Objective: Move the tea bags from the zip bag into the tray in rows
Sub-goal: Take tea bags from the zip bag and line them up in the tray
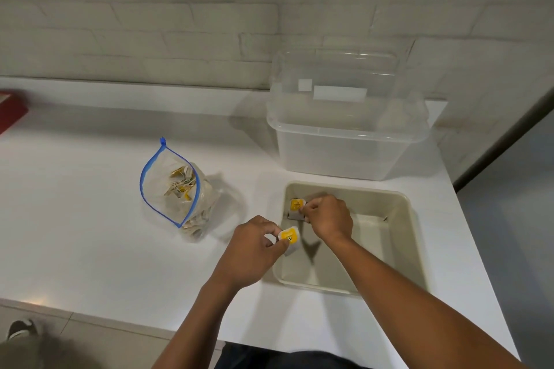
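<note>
The work surface was a white countertop [90, 219] set against a wall of pale painted brick [150, 24]. A clear plastic storage box with a clear lid [344, 129] stood at the back of the counter, just behind the beige rectangular plastic tray [410, 219].

My left hand [254, 252] was positioned at the tray's near left rim. Its fingers were curled, and thumb and fingertips pinched a yellow-and-white tea bag sachet [290, 237] above that rim.

My right hand [328, 216] reached into the tray's far left corner. Its fingers were curled down onto a second yellow-and-white tea bag sachet [296, 206], which stood on the tray floor against the left wall. The exact grip on it was hidden by my knuckles.

The clear zip bag with the blue seal strip [177, 189] sat on the counter to the left of the tray, well apart from it. Its mouth gaped open, and more tea bags [180, 183] were visible inside.

A red object [12, 111] lay at the far left edge of the counter, blurred.
</note>
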A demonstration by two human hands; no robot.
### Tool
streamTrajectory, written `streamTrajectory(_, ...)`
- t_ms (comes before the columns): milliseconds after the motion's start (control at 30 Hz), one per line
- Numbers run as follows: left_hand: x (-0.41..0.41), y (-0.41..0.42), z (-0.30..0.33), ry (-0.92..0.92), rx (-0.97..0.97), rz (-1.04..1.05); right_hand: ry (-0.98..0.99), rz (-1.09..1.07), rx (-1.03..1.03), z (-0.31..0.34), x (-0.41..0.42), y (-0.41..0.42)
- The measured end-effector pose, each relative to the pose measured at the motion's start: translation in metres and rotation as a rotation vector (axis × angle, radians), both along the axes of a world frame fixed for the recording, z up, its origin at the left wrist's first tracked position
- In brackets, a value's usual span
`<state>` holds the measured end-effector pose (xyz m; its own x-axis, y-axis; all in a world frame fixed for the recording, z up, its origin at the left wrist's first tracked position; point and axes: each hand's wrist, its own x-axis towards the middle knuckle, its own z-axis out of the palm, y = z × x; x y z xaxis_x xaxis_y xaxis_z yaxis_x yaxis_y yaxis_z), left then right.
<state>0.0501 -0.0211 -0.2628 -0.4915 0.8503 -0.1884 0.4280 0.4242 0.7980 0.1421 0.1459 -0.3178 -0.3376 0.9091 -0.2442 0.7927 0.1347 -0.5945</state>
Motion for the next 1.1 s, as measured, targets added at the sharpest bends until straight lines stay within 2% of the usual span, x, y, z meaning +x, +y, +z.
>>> streamTrajectory(100, -0.001, -0.001, 0.001, 0.031, 0.016, -0.006, -0.032, 0.022, 0.034, 0.001, 0.001, 0.001)
streamTrajectory(300, -0.008, 0.011, 0.014, 0.273, 0.081, -0.018, -0.056, 0.121, 0.067, 0.030, 0.024, 0.006)
streamTrajectory(367, -0.011, 0.020, 0.021, 0.313, 0.085, -0.059, 0.138, 0.195, -0.024, 0.046, 0.040, 0.005)
streamTrajectory(467, -0.012, 0.035, 0.029, 0.331, 0.033, -0.126, 0.512, 0.312, -0.335, 0.072, 0.064, -0.005)
streamTrajectory(567, -0.008, 0.043, 0.034, 0.255, 0.020, -0.181, 0.613, 0.411, -0.383, 0.083, 0.074, -0.012)
streamTrajectory(700, -0.002, 0.048, 0.030, 0.237, 0.028, -0.204, 0.578, 0.353, -0.294, 0.071, 0.074, -0.009)
streamTrajectory(867, 0.000, 0.037, 0.013, 0.363, 0.022, 0.072, 0.344, 0.102, -0.227, 0.041, 0.064, 0.002)
streamTrajectory(1033, 0.001, 0.023, -0.004, 0.163, -0.042, 0.119, 0.327, 0.025, -0.374, 0.030, 0.045, 0.006)
streamTrajectory(1100, 0.001, 0.020, -0.008, 0.097, -0.024, 0.150, 0.283, 0.024, -0.345, 0.025, 0.039, 0.007)
